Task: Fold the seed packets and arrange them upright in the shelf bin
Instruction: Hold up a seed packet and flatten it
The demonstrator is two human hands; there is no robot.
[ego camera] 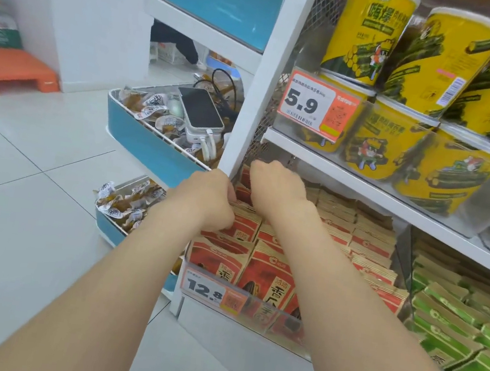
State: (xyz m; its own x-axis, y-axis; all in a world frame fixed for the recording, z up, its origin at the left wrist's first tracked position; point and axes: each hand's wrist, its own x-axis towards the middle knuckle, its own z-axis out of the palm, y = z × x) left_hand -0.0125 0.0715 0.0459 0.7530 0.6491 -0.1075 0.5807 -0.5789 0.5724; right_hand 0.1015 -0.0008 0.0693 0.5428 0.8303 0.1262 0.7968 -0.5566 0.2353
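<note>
Gleaming floor tiles (30,185) beside shelf bin (254,306)

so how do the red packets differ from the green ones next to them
Colour: the red packets are red and tan, the green packets green. Place: the red packets have the left hand and right hand among them; the green packets, to their right, are untouched. Both stand upright in rows.

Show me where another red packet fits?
Red packets fill the bin front to back. Any gap would be at the back left by the white post, hidden under the left hand and right hand. Green packets crowd the right. The floor left of the shelf is bare.
</note>
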